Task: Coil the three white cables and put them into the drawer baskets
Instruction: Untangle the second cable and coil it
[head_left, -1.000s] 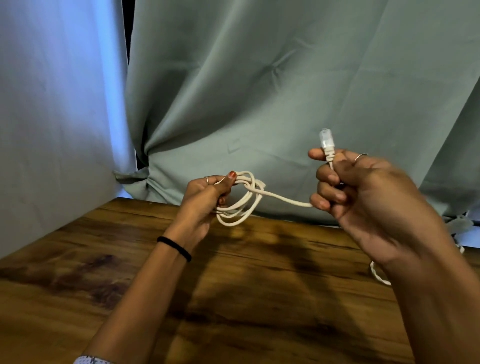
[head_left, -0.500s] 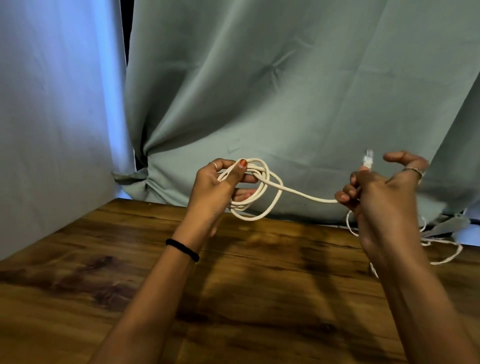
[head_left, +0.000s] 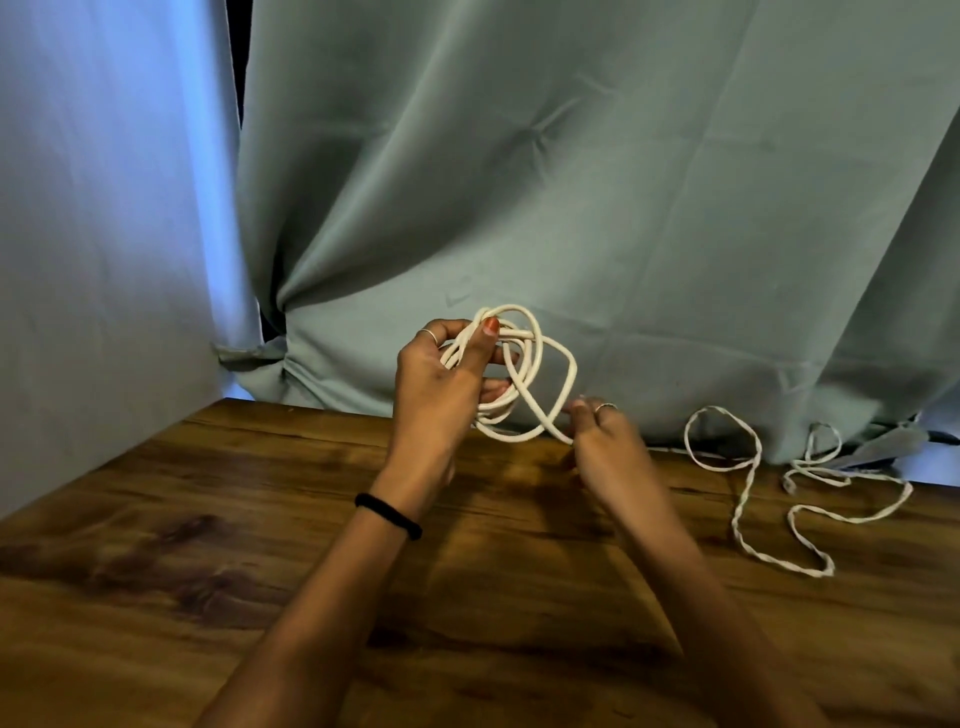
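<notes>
A thick white cable (head_left: 540, 364) is wound into several loops held above the wooden table (head_left: 260, 597). My left hand (head_left: 441, 379) grips the coil, thumb pressed on its top strands. My right hand (head_left: 602, 441) sits just right of and below the coil and pinches the cable's loose end where it crosses the bottom loop; the plug is hidden. A thinner, twisted white cable (head_left: 748, 493) lies loose on the table at the right, running in loops toward the curtain. No drawer baskets are in view.
A grey-green curtain (head_left: 571, 182) hangs right behind the table's far edge, and a lighter curtain (head_left: 104, 234) closes off the left side. The loose cable's far loops (head_left: 826, 457) lie against the curtain's foot.
My right hand has swung down and left with the cable end, from a raised spot out to the right to the coil's lower edge. The straight stretch between the hands has become another loop.
</notes>
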